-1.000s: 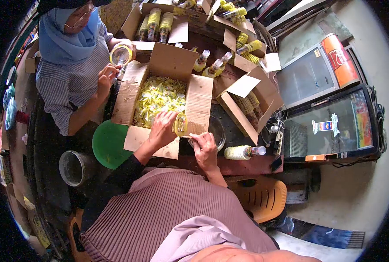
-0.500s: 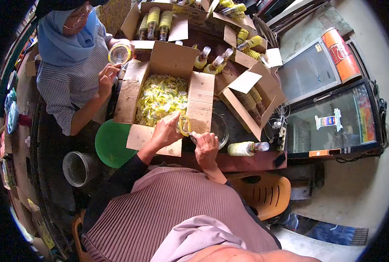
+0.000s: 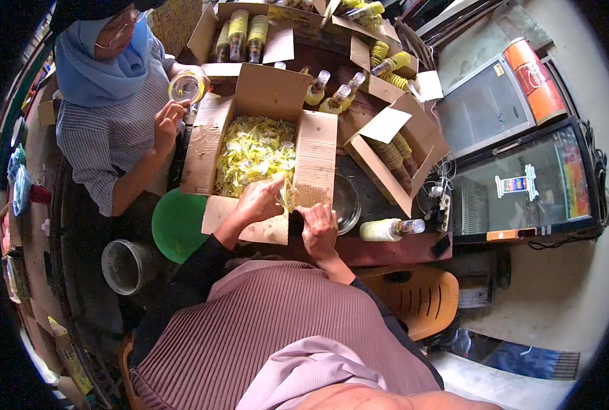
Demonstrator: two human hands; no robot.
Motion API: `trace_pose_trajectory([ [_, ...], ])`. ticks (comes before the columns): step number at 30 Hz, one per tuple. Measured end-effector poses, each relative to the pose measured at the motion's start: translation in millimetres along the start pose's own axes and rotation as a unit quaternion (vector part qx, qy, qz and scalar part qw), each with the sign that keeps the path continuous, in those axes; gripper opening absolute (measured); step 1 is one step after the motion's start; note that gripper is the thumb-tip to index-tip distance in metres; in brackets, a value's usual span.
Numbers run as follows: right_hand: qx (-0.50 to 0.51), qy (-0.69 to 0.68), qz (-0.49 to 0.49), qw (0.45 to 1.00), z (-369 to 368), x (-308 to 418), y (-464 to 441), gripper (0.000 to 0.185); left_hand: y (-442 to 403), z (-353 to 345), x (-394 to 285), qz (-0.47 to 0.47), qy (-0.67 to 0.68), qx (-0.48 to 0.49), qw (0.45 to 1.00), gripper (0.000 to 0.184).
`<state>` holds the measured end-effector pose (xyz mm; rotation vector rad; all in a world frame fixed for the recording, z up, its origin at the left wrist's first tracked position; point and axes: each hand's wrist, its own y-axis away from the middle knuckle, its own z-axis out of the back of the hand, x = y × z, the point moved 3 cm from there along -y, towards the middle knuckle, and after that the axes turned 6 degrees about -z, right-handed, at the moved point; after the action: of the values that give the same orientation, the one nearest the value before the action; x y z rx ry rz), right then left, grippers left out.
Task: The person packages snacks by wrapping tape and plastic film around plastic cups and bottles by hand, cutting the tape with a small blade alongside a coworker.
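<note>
While a grey bucket (image 3: 148, 265) stands open-mouthed at far left, beside a round green plastic object (image 3: 178, 225), a co-worker beyond the table's left edge holds one yellow-rimmed clear cup (image 3: 186, 87); further right, at the table's far edge, an open carton (image 3: 277, 46) has three yellow-rimmed cup stacks (image 3: 237, 33) in view; nearer, its flaps spread, a trimmings box (image 3: 316, 147) holds a heap of yellow and clear plastic strips (image 3: 256, 157). Over this box's near-right corner, the left hand (image 3: 258, 200) grasps one clear plastic cup (image 3: 288, 196) with yellow at its rim; just right of it, the right hand (image 3: 319, 231) has its fingers curled in, thumb against forefinger, though I cannot tell what lies between them. Next comes one transparent bowl (image 3: 349, 222), close behind that hand; a gap then leads to one cup stack lying on its side (image 3: 390, 229) near the near edge of the table (image 3: 414, 251); behind it, towards the right edge, an open box (image 3: 424, 133) holds at least two more stacks.
</note>
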<state>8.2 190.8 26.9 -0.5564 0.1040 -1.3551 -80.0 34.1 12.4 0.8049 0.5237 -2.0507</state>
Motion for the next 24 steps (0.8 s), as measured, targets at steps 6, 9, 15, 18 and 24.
trace_pose_trajectory([
  [6, -0.001, 0.027, 0.032, 0.999, -5, 6, 0, 0.023, 0, -3, 23, 0.005, 0.119, 0.033, 0.992, 0.046],
  [9, 0.009, 0.005, 0.002, 1.000, -16, 4, -4, 0.017, 1, -9, 31, 0.029, 0.100, 0.049, 0.993, 0.050],
  [15, 0.046, -0.034, -0.036, 0.998, -29, 0, 0, 0.005, 4, -12, 24, 0.020, -0.026, 0.060, 0.998, 0.050],
  [18, 0.032, 0.030, 0.045, 0.998, -27, 3, 4, 0.006, 2, -16, 37, 0.021, 0.020, 0.107, 0.994, 0.045],
  [24, 0.026, 0.036, 0.014, 0.999, -34, 3, 2, 0.008, -1, -27, 53, 0.028, 0.083, 0.082, 0.993, 0.045],
])
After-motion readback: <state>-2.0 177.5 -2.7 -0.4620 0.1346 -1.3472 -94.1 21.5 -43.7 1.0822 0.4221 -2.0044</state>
